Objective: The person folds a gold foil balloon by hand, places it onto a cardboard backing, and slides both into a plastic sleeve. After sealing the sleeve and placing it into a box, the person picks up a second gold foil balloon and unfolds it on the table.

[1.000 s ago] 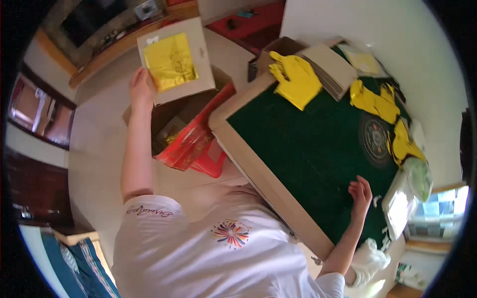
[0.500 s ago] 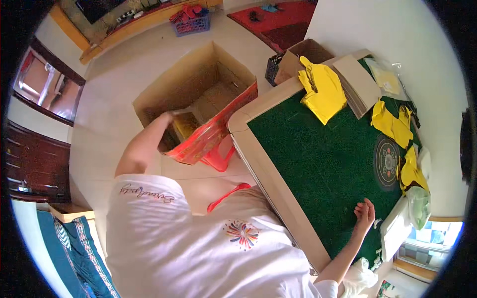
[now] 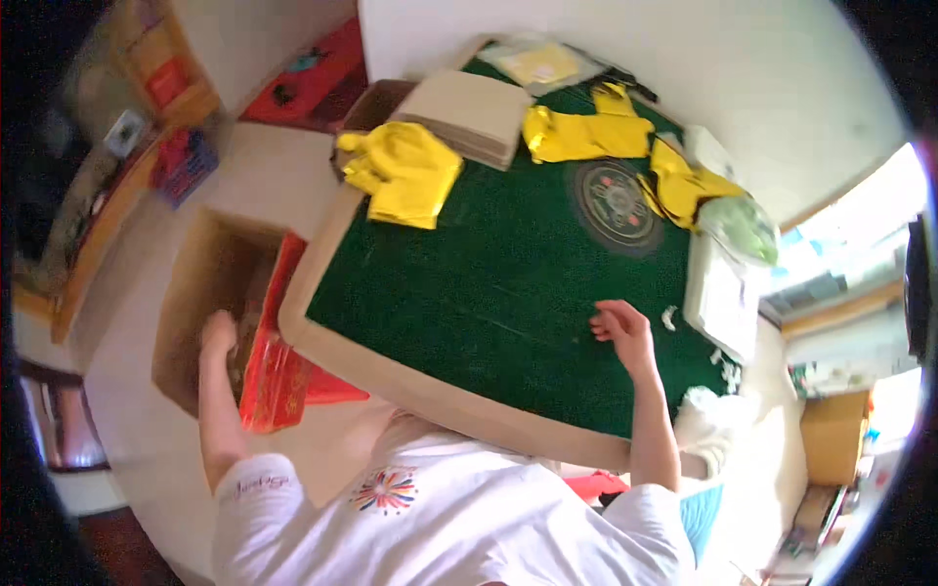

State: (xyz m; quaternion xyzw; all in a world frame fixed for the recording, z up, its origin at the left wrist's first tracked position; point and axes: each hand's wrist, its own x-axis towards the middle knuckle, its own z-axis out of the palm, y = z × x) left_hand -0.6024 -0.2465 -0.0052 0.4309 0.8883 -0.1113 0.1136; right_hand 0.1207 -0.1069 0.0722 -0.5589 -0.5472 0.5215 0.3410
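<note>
Over the open cardboard box [image 3: 186, 283] on the floor at left is my left hand [image 3: 219, 332]. It is smeared by motion, and its fingers and anything in them cannot be made out. My right hand [image 3: 623, 330] hovers at or just above the green table top [image 3: 469, 303], fingers loosely bent and apart, with nothing visible in it. A folded yellow bundle [image 3: 415, 181], like shiny film or bags, lies on the table's far left corner. More yellow pieces [image 3: 586, 132] lie along the far side, beside a stack of brown cardboard sheets [image 3: 459, 112].
A round dark dial [image 3: 620, 200] is set into the table. Its right side carries a white box-like item [image 3: 723, 293], a pale green plastic bag [image 3: 738, 230] and white scraps [image 3: 728, 371]. A red stool [image 3: 332, 386] stands beside the box. A blue basket [image 3: 186, 166] sits farther back.
The view has swung to the right, so the table now fills the middle. My left hand appears higher in the box, and the yellow item seen inside it earlier no longer shows.
</note>
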